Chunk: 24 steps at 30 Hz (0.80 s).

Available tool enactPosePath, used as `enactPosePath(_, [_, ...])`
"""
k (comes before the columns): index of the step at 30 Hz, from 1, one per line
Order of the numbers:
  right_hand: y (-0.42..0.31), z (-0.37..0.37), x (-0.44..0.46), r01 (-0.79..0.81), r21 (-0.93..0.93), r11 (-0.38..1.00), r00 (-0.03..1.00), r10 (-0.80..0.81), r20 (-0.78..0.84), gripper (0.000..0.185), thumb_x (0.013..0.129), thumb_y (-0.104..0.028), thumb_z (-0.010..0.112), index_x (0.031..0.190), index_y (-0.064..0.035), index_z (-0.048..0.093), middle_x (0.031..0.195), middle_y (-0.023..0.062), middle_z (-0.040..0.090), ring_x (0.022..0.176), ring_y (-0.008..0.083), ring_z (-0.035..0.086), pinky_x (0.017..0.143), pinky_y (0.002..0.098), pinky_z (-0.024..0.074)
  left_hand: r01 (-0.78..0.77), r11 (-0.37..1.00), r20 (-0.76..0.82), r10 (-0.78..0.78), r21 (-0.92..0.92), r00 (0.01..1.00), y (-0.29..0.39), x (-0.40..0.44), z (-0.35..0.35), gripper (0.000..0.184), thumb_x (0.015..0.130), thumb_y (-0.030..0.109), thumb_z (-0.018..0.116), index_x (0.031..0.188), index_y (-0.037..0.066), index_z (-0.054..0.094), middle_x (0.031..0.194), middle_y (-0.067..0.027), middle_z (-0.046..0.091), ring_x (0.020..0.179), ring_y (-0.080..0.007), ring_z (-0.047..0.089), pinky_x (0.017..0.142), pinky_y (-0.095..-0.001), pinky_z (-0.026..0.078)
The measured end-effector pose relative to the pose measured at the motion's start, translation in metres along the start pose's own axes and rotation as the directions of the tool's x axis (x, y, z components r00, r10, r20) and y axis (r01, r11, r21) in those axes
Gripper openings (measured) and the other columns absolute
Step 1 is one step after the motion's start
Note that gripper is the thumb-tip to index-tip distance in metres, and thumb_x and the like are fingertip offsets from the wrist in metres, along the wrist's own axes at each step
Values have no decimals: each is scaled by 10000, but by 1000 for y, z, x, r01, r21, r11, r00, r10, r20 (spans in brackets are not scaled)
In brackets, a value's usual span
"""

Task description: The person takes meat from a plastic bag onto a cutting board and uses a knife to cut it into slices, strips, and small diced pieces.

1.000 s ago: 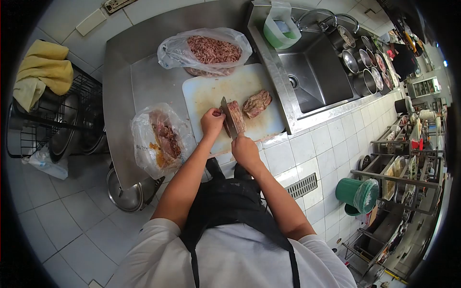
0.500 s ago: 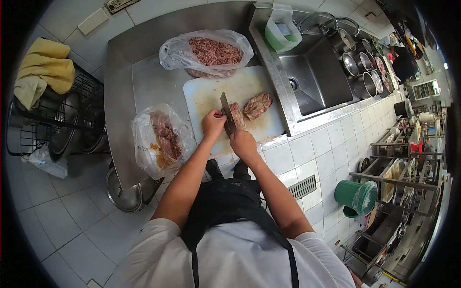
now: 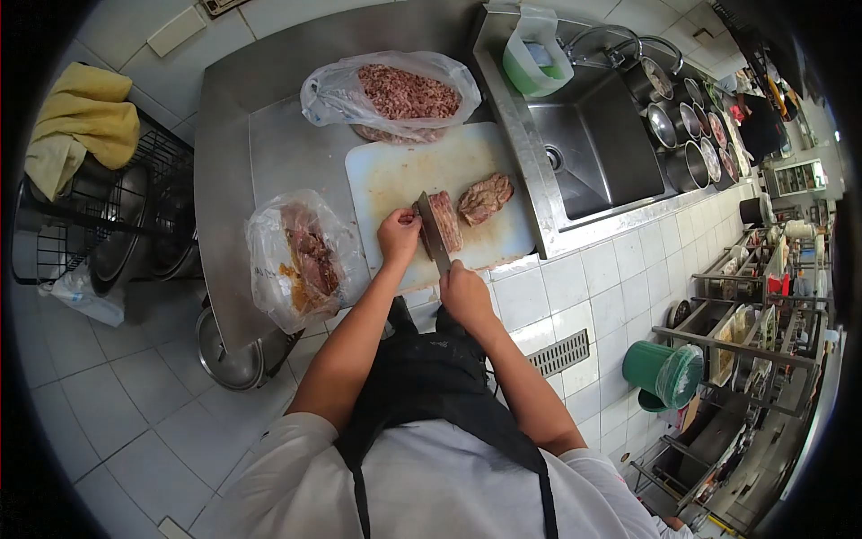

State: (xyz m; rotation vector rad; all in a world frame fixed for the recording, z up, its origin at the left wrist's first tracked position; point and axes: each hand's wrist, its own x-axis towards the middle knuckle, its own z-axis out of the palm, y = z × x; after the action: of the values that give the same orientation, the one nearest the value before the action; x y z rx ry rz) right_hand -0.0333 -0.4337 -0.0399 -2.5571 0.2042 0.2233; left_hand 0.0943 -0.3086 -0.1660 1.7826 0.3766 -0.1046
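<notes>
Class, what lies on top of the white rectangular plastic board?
Two brownish meat chunks, one beside the broad steel knife in the right hand. Whatever the chunks, blade and left hand cover cannot be seen.

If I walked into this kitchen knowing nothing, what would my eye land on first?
Probably the broad knife in the grip of the right hand, its blade alongside a piece of meat on the white cutting board, with the left hand close by. At the board's far edge, a see-through plastic bag holds a heap of chopped meat. A yellow cloth stands out at the picture's far left.
</notes>
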Motion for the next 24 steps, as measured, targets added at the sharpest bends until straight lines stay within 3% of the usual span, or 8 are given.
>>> enactPosePath(18, [-2,26,33,26,-16,1000,999,-26,-22,226,942,-148,581,929,76,612,785,317,698,748,475,720,700,557,587,-52,987,11,51,149,999,11,2,-7,231,802,204,782,956,32,778,846,-113,778,802,-244,761,747,-358,578])
enactPosePath(24, [-8,18,20,-16,-37,999,1000,16,-1,217,941,-142,578,930,71,614,803,310,705,763,466,725,703,538,593,-72,993,-7,73,98,997,-1,4,-3,209,817,190,780,953,32,778,842,-114,777,795,-247,761,746,-354,579])
